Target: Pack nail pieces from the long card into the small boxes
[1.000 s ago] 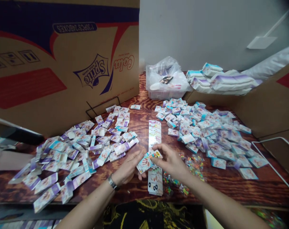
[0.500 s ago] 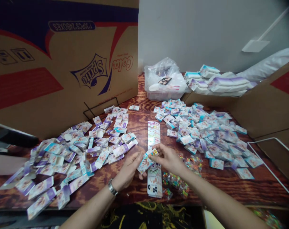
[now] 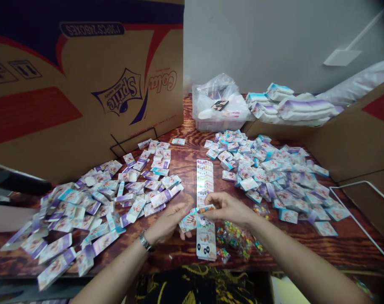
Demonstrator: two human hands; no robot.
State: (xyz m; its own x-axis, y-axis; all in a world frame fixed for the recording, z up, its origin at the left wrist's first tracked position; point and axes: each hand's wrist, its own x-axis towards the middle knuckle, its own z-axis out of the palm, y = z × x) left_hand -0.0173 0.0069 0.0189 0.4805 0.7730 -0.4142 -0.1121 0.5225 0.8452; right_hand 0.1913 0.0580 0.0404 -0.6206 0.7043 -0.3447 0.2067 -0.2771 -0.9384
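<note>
My left hand (image 3: 170, 223), with a metal watch on its wrist, grips a small white and light-blue box (image 3: 188, 222) with a hand print on it. At the box's right end, my right hand (image 3: 225, 207) pinches a small packet of coloured candies (image 3: 207, 208); its fingers partly cover it. I cannot tell how far the packet is inside the box. Under both hands a stack of printed strips (image 3: 205, 175) lies lengthwise on the table. Several clear candy packets (image 3: 238, 234) lie below my right forearm.
Loose small boxes (image 3: 99, 198), some with open flaps, spread over the left. A heap of small boxes (image 3: 270, 173) covers the right. A large carton (image 3: 84, 84) stands at the back left. A clear plastic tub (image 3: 220, 123) and wrapped bundles (image 3: 306, 109) are behind. A white wire frame (image 3: 363, 223) leans right.
The small box has tipped flatter and shifted slightly left and down. My right hand has turned and moved a little right, with the packet now lying level at the box's end.
</note>
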